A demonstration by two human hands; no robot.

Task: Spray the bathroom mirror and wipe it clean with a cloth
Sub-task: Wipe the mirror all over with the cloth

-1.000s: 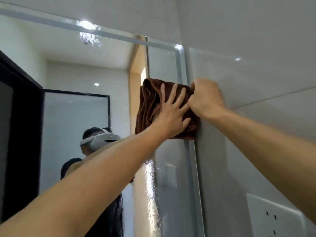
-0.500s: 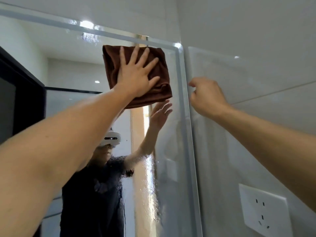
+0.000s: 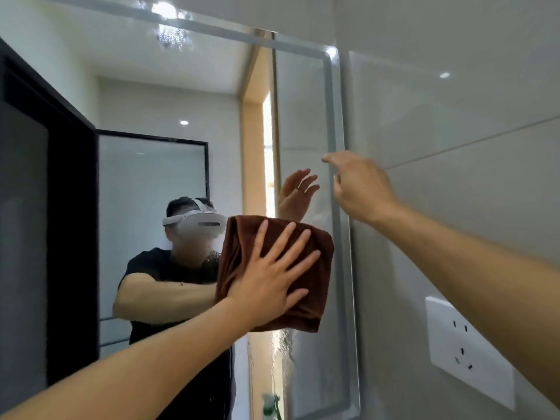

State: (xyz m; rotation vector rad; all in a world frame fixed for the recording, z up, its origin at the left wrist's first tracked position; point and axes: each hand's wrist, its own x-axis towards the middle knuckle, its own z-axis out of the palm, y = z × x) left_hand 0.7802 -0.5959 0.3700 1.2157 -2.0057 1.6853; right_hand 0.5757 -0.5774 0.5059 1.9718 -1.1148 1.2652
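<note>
Pressing flat against the mirror [image 3: 188, 95], the left hand [image 3: 266, 283] holds a folded brown cloth [image 3: 315, 280] to the glass with straight, spread fingers; nothing is curled round the fabric, so this grip is an open palm push. The cloth lies near the mirror's right edge, about midway up what shows of it, its right side close to the pale frame strip [image 3: 341, 183]. The right hand [image 3: 360, 189] is raised just above and to the right of the cloth, over that same edge, fingers loosely bent and holding nothing; whether its fingertips touch the frame cannot be told. Wet streaks and droplets show on the glass below the cloth and near the top edge. A white wall socket [image 3: 463, 347] sits on the tiled wall [image 3: 454, 122] to the right of the mirror.
</note>
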